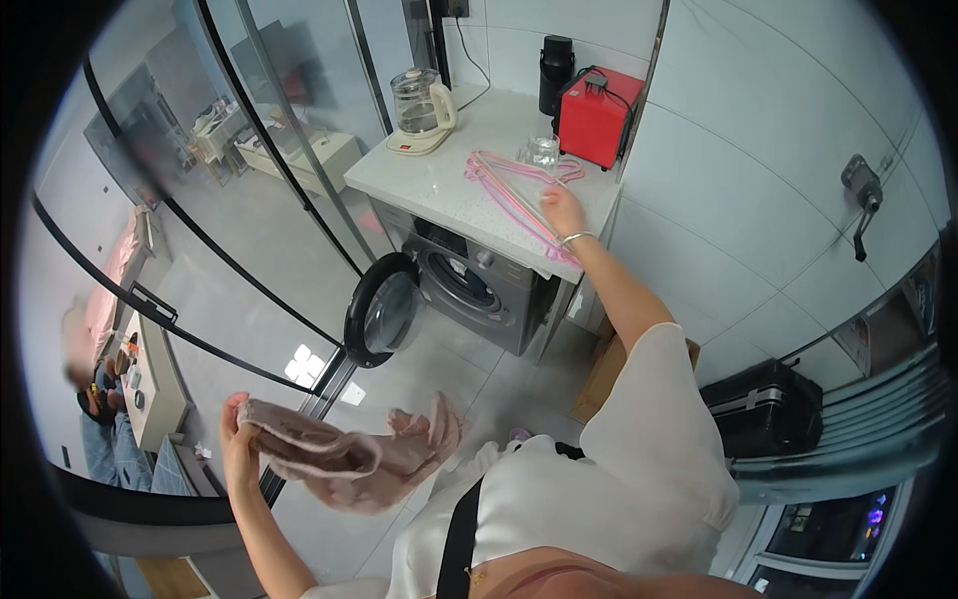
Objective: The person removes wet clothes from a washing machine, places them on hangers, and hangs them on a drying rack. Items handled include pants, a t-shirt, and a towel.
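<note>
My left hand (238, 439) is closed on the edge of a dusty-pink garment (369, 469), which hangs out to the right with its opening gaping, well above the floor. Over the white countertop (399, 185), my right hand (563, 212) has its fingers curled around one of several pink and white clothes hangers (504, 195). These lie in an overlapping pile along the counter's front. Beneath the counter stands a grey washing machine (489, 314), its round door (384, 311) swung wide to the left. Something light-coloured shows inside the drum, too small to name.
A glass kettle (421, 105), clear glasses (542, 152), a black flask (555, 75) and a red box-shaped appliance (599, 120) stand on the counter. Black-framed glass panels (249, 190) rise at left. A black suitcase (763, 414) is at right. Another person (95, 399) appears far left.
</note>
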Demonstrator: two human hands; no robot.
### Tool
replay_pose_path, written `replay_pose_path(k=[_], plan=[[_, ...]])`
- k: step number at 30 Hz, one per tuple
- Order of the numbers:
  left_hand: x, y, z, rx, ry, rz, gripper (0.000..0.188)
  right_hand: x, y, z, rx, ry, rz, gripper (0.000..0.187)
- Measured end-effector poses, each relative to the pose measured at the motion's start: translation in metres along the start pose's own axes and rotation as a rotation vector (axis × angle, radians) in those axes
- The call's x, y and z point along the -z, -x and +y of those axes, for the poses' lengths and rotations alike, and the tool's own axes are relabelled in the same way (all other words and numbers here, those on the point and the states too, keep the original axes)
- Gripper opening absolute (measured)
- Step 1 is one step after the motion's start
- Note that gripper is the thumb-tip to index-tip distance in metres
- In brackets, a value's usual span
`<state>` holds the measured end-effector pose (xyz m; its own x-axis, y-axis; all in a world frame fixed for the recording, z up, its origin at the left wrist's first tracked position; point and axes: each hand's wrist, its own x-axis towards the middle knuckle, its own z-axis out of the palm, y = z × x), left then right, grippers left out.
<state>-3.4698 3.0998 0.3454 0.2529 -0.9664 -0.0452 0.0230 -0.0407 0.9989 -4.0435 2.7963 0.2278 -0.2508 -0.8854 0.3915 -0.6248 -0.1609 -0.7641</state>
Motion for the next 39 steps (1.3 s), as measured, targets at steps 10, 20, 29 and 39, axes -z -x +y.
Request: replay_pose_path(k=[10, 20, 29, 39], plan=[[0.02, 0.025, 0.061, -0.305, -0.118, 0.293, 0.028, 0.003, -0.034, 0.093, -0.326, 0.522, -0.054, 0.036], [0.034, -0.003, 0.061, -0.301, -0.095, 0.321, 0.029, -0.003, -0.065, 0.119, -0.322, 0.524, -0.1, 0.028], [0.02, -0.02, 0.065, -0.289, -0.101, 0.337, 0.028, 0.012, -0.06, 0.122, -0.153, 0.27, 0.141, 0.022], [0.052, -0.047, 0.041, -0.378, -0.393, 0.451, 0.026, 0.052, -0.04, 0.05, 0.118, -0.152, -0.015, 0.019]])
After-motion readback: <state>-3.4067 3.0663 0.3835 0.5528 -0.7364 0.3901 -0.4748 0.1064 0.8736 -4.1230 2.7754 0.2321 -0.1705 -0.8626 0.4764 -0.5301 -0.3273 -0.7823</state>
